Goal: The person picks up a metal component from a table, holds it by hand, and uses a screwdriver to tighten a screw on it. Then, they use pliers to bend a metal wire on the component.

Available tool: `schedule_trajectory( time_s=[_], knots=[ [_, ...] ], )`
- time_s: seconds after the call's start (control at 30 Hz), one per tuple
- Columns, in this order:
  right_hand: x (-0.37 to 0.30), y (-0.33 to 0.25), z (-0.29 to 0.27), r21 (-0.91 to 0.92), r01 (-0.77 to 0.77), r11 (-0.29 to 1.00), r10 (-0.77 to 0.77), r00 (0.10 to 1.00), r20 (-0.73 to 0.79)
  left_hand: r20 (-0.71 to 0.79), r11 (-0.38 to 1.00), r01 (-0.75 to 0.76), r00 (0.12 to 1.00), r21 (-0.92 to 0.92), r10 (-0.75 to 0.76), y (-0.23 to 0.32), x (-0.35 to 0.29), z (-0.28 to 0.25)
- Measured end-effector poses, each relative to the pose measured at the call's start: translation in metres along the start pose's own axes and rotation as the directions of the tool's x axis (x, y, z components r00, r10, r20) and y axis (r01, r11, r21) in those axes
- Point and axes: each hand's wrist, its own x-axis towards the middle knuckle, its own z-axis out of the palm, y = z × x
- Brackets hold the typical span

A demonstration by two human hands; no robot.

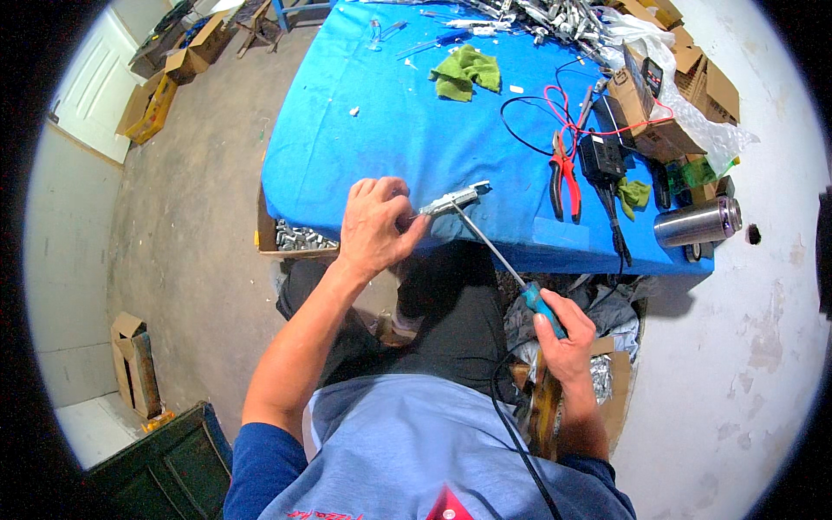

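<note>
- Head view: the person's left hand pinches the near end of a slim silvery metal fitting between thumb and bent fingers.
- The metal fitting slants up and to the right from that pinch, its far end over the blue tablecloth; whether that end rests on the cloth cannot be told.
- Lower and to the right of the pinch, the right hand is wrapped around the teal handle of a screwdriver, thumb laid along it.
- The screwdriver's shaft runs up and to the left from this grip, its tip at the metal fitting; the exact contact is too small to make out.
- Above the right hand's grip lie red-and-black pliers, just beside a black power adapter.
- Farther right of the pliers, a metallic flask lies on its side.
- Beyond the left hand's pinch sits a crumpled green rag, with a heap of metal parts farther up and right.
- Left of and below the pinch, an open box holds small metal pieces.
</note>
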Motion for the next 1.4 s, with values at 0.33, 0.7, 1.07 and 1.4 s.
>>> schedule_trajectory(
  time_s=[0.33,0.7,1.07,1.4],
  knots=[
    [-0.004,0.006,0.008,-0.127,0.125,0.984,-0.128,0.992,-0.009,0.009,1.0,0.012,1.0,0.023,-0.012,0.003,-0.001,0.0],
    [-0.004,-0.007,0.017,-0.1,-0.024,0.995,0.033,0.995,0.091,-0.014,0.999,0.012,1.0,0.047,-0.011,0.008,-0.002,0.001],
    [-0.006,-0.008,0.014,-0.111,0.003,0.994,-0.001,1.0,0.018,0.015,0.996,0.05,0.999,0.077,-0.051,0.014,0.014,0.006],
    [-0.006,-0.014,0.012,-0.001,-0.129,0.992,0.128,0.986,0.111,0.056,0.993,-0.014,0.998,0.118,0.007,0.021,0.026,0.019]
  ],
)
